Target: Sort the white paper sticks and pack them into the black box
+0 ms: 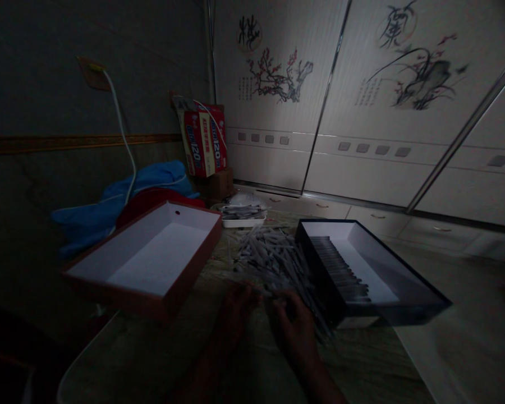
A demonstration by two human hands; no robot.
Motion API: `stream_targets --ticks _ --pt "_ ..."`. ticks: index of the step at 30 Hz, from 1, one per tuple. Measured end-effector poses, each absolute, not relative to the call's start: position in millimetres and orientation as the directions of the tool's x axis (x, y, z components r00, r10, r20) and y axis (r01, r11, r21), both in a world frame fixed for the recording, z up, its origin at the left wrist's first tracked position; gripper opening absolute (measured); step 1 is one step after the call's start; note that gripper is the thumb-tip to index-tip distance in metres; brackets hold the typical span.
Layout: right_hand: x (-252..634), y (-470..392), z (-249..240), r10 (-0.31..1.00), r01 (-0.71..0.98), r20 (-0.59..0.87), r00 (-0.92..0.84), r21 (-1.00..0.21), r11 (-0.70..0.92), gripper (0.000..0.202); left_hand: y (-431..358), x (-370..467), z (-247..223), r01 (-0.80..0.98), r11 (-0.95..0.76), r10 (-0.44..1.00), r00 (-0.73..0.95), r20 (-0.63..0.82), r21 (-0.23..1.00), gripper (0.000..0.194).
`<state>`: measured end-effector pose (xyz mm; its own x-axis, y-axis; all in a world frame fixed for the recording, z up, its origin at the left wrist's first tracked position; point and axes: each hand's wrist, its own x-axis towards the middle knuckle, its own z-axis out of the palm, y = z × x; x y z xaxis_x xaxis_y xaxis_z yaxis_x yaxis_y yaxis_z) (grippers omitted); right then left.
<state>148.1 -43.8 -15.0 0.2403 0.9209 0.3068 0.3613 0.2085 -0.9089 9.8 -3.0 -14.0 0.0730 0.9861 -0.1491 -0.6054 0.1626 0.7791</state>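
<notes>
Low over the table, my left hand (pixel 234 310) is closed in a pinch. Beside it, my right hand (pixel 293 321) is pinched too. Between their fingertips runs a slim, pale, pen-like stick (pixel 261 290), dim and blurred; its exact kind is unclear. Just beyond my hands lies a loose heap of similar translucent and grey sticks (pixel 273 252). To the right, a dark-edged box lid or tray (pixel 398 255) holds a neat row of dark pen-like sticks (pixel 340 272) along its left side.
A red-brown open box (pixel 193 269) with a white inside sits at the left. Behind the heap stands a white tray (pixel 244 223) with more sticks and clear plastic. Further back are blue cloth (pixel 151 179), a red carton (pixel 204 140) and a white cable (pixel 124 134).
</notes>
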Motion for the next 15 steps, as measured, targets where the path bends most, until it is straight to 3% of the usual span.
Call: stream_targets --ticks 15 --pt "147.9 -44.4 -12.7 0.926 0.240 0.261 0.273 -0.950 0.198 0.022 -5.8 9.0 -7.8 -0.514 0.143 0.990 0.086 -0.115 0.846 0.020"
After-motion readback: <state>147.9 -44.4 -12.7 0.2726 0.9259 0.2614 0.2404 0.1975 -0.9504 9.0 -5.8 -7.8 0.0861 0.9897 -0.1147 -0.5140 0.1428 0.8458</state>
